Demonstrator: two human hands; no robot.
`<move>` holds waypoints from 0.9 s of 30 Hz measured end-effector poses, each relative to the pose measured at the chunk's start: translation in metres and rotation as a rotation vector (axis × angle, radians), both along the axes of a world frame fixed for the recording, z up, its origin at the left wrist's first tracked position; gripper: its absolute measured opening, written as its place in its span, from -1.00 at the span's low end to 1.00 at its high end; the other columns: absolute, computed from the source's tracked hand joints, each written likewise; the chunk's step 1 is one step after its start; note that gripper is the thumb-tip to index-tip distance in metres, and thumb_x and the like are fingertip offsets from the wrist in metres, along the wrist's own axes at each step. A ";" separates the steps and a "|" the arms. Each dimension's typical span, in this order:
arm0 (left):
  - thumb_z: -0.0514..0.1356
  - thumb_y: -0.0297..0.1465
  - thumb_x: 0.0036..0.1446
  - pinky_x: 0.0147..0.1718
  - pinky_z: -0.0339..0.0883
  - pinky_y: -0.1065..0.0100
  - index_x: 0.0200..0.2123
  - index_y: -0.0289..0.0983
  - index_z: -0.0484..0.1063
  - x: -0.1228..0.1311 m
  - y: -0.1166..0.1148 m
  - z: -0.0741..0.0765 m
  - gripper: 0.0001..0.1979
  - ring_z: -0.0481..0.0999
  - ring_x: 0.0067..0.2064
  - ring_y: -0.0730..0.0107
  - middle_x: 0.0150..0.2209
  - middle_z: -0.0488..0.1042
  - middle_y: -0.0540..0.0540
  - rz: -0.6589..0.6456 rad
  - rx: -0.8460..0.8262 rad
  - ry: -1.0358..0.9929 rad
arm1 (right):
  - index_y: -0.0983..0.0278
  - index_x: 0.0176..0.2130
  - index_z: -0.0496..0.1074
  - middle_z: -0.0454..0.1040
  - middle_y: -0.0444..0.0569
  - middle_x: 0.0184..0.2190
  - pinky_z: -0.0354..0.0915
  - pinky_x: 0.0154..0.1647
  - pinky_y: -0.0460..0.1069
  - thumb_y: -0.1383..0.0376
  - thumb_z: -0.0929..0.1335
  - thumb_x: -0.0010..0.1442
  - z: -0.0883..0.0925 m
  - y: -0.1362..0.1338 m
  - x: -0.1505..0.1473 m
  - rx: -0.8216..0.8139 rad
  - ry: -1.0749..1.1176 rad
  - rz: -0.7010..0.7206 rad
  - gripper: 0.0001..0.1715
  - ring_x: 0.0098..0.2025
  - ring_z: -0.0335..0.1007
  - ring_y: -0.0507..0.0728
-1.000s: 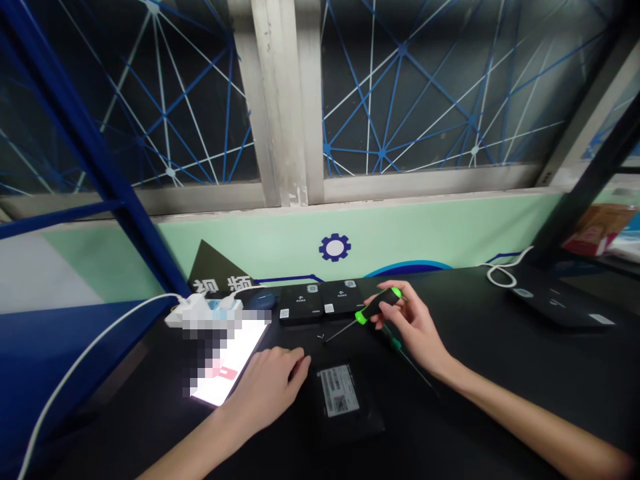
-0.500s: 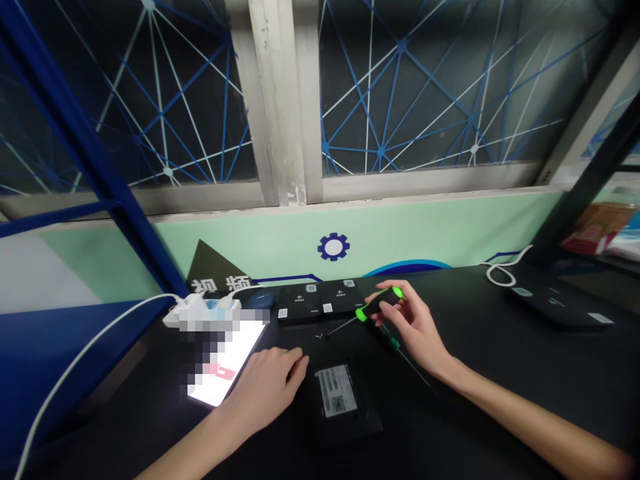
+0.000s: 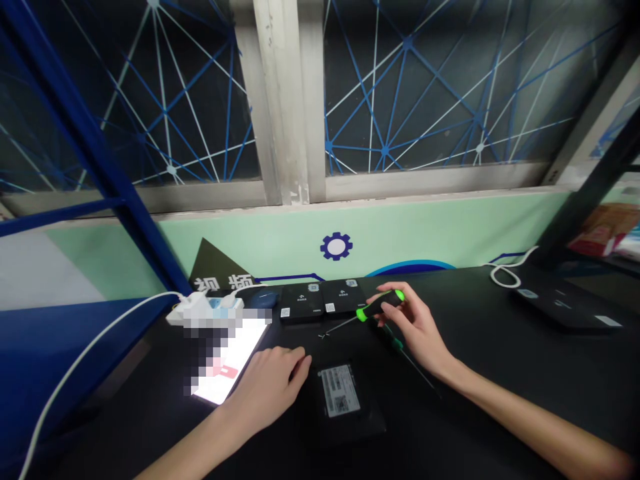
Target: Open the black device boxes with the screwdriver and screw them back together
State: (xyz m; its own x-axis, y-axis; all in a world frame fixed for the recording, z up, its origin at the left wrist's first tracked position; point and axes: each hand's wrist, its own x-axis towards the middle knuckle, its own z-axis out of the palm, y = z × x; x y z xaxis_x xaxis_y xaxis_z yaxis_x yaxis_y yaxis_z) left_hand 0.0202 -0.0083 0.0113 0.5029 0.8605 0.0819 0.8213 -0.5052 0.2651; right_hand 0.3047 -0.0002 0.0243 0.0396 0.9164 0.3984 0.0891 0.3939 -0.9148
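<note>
A green-and-black screwdriver [image 3: 381, 306] is held by its handle in my right hand [image 3: 417, 327]. Its shaft slants down to the left, the tip at a few small screws [image 3: 323, 335] on the black table [image 3: 480, 413]. Under my right hand lies a second, dark green screwdriver [image 3: 420, 371]. My left hand [image 3: 277, 377] rests on the table with fingers curled, partly over the edge of a bright screen [image 3: 235, 353]; what its fingers hold, if anything, is hidden. Right of it lies a black device with a white label [image 3: 341, 391].
Two black boxes [image 3: 301, 302] stand side by side near the wall, next to a dark mouse [image 3: 263, 299]. A white power strip [image 3: 204, 309] with cables is at the left. Another flat black box [image 3: 563, 309] and a white cable [image 3: 506, 275] lie at the right.
The screwdriver's tip has shifted slightly left, onto the small screws. The whole view has moved a little; both hands keep nearly the same pose.
</note>
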 end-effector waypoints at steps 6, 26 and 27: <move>-0.13 -0.21 0.44 -0.54 -0.08 0.35 -0.47 -0.23 0.30 0.000 0.000 -0.001 -0.55 0.40 -0.54 0.36 -0.55 0.39 0.00 0.002 0.021 0.026 | 0.17 -0.02 0.32 0.56 -0.01 -0.16 0.43 -0.28 0.02 0.13 0.35 0.30 0.003 -0.001 0.001 0.016 -0.015 -0.012 -0.71 -0.34 0.48 0.10; -0.14 -0.20 0.45 -0.54 -0.06 0.36 -0.46 -0.24 0.32 0.001 0.000 0.001 -0.53 0.41 -0.54 0.35 -0.54 0.40 -0.02 -0.005 0.008 0.020 | 0.15 -0.01 0.31 0.54 -0.01 -0.12 0.44 -0.22 0.03 0.07 0.36 0.30 -0.002 -0.001 -0.004 -0.058 -0.013 0.027 -0.66 -0.30 0.50 0.11; -0.14 -0.20 0.45 -0.55 -0.06 0.37 -0.46 -0.23 0.31 0.001 0.001 0.001 -0.53 0.41 -0.55 0.35 -0.54 0.39 -0.01 -0.007 0.005 0.022 | 0.15 -0.02 0.31 0.54 -0.01 -0.12 0.44 -0.22 0.03 0.06 0.36 0.30 -0.003 -0.001 -0.003 -0.055 -0.011 0.026 -0.67 -0.30 0.50 0.12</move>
